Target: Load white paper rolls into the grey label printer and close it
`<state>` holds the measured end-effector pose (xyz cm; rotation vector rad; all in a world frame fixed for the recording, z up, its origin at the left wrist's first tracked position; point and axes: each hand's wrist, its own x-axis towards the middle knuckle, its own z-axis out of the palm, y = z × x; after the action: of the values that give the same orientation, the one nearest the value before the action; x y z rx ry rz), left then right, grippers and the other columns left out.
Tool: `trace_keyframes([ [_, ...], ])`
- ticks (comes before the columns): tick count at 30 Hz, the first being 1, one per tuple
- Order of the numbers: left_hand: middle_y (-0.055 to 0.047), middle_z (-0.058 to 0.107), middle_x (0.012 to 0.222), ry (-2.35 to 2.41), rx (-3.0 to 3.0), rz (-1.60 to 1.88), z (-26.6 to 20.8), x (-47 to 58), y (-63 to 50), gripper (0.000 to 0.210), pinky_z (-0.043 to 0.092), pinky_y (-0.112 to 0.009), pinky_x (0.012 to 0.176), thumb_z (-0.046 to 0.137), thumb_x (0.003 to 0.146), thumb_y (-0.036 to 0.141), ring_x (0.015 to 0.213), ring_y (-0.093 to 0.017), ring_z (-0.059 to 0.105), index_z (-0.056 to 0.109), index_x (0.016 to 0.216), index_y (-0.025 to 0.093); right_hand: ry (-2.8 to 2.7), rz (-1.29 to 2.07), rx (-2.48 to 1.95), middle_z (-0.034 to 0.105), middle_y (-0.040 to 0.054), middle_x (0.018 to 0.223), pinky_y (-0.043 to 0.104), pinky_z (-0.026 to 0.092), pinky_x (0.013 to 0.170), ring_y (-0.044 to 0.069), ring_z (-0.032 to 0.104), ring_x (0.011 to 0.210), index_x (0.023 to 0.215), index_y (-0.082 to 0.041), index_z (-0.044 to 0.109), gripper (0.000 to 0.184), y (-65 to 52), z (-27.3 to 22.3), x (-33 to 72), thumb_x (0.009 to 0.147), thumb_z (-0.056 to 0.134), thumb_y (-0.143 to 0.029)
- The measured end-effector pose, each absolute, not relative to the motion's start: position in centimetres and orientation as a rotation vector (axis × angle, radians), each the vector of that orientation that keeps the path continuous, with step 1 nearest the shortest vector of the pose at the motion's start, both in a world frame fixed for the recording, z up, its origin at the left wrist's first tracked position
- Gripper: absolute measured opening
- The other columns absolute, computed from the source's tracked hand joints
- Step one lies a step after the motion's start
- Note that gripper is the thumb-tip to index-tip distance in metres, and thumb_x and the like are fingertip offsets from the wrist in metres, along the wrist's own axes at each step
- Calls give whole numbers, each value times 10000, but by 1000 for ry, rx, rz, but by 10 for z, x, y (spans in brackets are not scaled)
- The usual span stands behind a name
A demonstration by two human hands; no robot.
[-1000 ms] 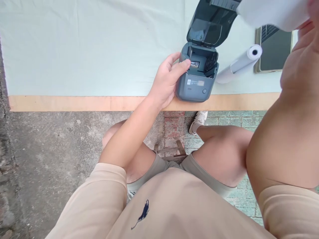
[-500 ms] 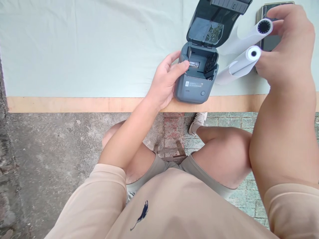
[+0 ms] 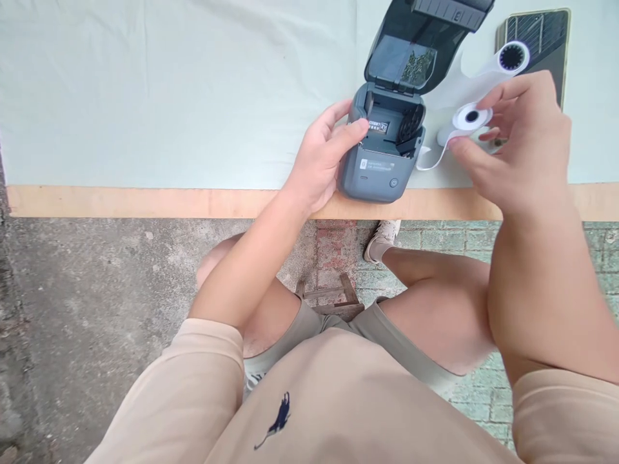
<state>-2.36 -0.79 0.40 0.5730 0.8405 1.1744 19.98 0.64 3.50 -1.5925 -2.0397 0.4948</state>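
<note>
A dark blue-grey printer (image 3: 372, 187) stands at the near edge of the cloth-covered table (image 3: 193, 96), its lid (image 3: 406, 64) tipped back and its roll compartment open. A pale label (image 3: 380, 165) runs across the printer's front, a small square logo at its left end; the lines beside it are too blurred to read. Below them sit a short slot (image 3: 363, 178) and a round button (image 3: 393, 183) with a power symbol. Inside the compartment, a black-and-white label (image 3: 378, 126) carries rows of characters that I cannot make out, plus a boxed symbol. The lid's rim bears a small mark (image 3: 457, 16) resembling an E.

The left hand (image 3: 323, 154) is curled around the printer's left side, thumb hooked over the compartment wall. Right of the printer, the right hand (image 3: 522, 138) is partly closed, pinching the smaller paper roll (image 3: 459, 124) between thumb and fingertips; a loose strip hangs towards the printer. Farther right and behind lies a larger paper roll (image 3: 491, 74) with a toothed black core, beside a dark-screened device (image 3: 551, 42).
</note>
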Motion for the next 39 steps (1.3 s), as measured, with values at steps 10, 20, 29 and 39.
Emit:
trace_keyframes([
  [10,31,663,868,862,629,1160,6,-22,-7,189,457,-359,1075,489,890,177,1217,-203,579,532,1074,173,-2017,1234,-906,641,-21,940,370,529,767,132,619,873,1037,-258,594,287,-15,68,169,763,666,-306],
  [20,29,650,939,847,601,1203,2,-21,-8,238,472,-325,1039,518,873,184,1272,-212,528,545,1110,177,-1837,1083,-1210,538,-6,867,277,475,611,110,528,707,1185,-296,462,375,-8,71,130,819,418,-228],
  [29,50,647,920,876,642,1163,6,-22,-9,252,456,-333,1053,478,891,185,1228,-188,565,526,1138,181,-1346,1420,-1096,528,24,950,275,448,531,133,528,779,968,-256,487,335,-3,82,123,665,630,-266],
  [39,50,666,1009,869,698,1193,3,-22,-8,218,409,-397,1109,498,878,207,1322,-258,466,539,1092,209,-2196,912,-1305,608,-17,954,344,490,825,139,579,894,1026,-264,573,211,-7,75,129,836,537,-347],
])
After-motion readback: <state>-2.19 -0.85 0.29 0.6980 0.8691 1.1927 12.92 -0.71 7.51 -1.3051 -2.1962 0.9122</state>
